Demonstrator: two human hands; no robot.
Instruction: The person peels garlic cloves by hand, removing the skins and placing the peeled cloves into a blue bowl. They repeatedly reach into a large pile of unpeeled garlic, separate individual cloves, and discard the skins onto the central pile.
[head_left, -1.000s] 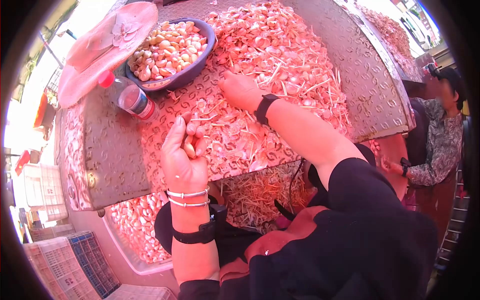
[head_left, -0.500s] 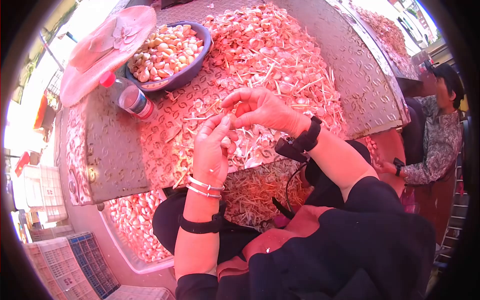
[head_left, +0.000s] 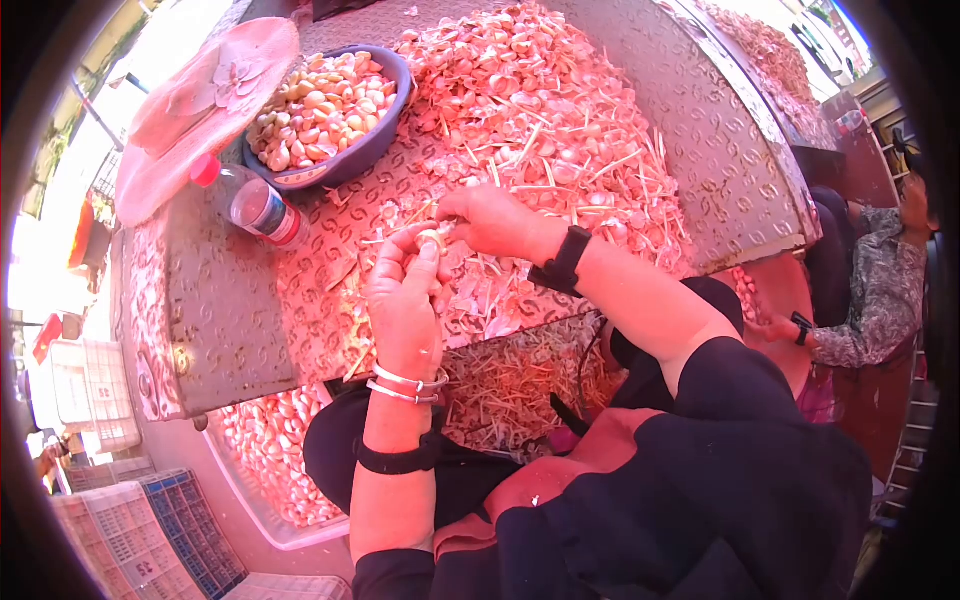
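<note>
My left hand (head_left: 405, 290), with two bangles and a black band at the wrist, pinches a pale garlic clove (head_left: 431, 238) between thumb and fingers. My right hand (head_left: 490, 222), a black band on its wrist, is closed at the clove's upper right side, its fingertips on a whitish bit of skin. Both hands are over the near edge of the patterned metal table (head_left: 225, 330). Beyond them spreads a heap of garlic skins and stems (head_left: 560, 130). A blue basin (head_left: 375, 150) of garlic cloves (head_left: 320, 110) stands at the back left.
A straw hat (head_left: 205, 110) and a plastic bottle (head_left: 262, 210) are beside the basin. Below the table edge are a white tub (head_left: 270, 525) of garlic and more scraps (head_left: 520, 380). Crates (head_left: 110, 530) stand lower left. A person (head_left: 880, 290) sits at the right.
My right hand has turned and its fingers have closed more tightly near the clove. My left hand has shifted slightly left. The person at the right has raised one hand to the head.
</note>
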